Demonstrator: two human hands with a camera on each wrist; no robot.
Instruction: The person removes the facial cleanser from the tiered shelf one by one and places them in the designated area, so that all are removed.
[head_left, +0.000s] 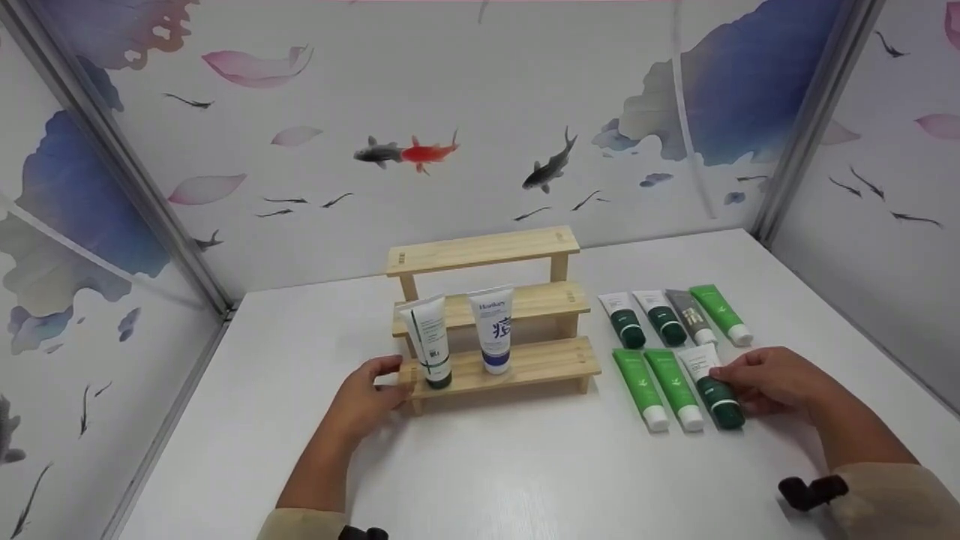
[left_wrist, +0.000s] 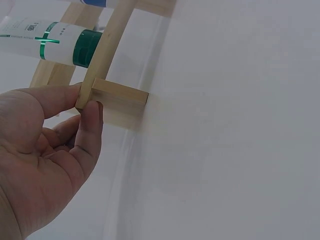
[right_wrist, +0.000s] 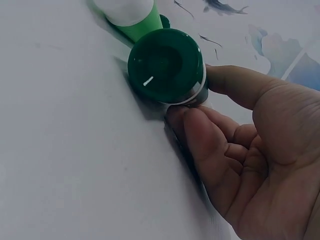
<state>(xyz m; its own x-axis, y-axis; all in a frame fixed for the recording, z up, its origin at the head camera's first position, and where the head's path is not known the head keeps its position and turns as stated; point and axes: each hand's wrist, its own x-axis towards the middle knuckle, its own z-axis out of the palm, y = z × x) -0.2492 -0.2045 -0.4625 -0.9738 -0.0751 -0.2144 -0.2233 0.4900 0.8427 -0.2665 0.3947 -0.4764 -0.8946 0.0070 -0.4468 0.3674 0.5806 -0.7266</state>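
Observation:
My left hand (head_left: 369, 397) pinches the left end of the bottom step of a wooden tiered shelf (head_left: 525, 367); the left wrist view shows thumb and finger on either side of the board (left_wrist: 107, 52). Two tubes stand cap-down on that step: a white one with a dark green cap (head_left: 429, 341) and a white one with a blue cap (head_left: 493, 330). At the right, my right hand (head_left: 780, 382) grips a white and dark green tube (head_left: 716, 390) by its side. Its green cap (right_wrist: 165, 65) faces the right wrist camera.
Beside the held tube lie two green tubes (head_left: 641, 390) with white caps. Behind them is a row of two white and dark green tubes (head_left: 624, 321), a grey tube (head_left: 691, 319) and a green tube (head_left: 721, 313). Printed wall panels (head_left: 480, 97) enclose the white table (head_left: 480, 472).

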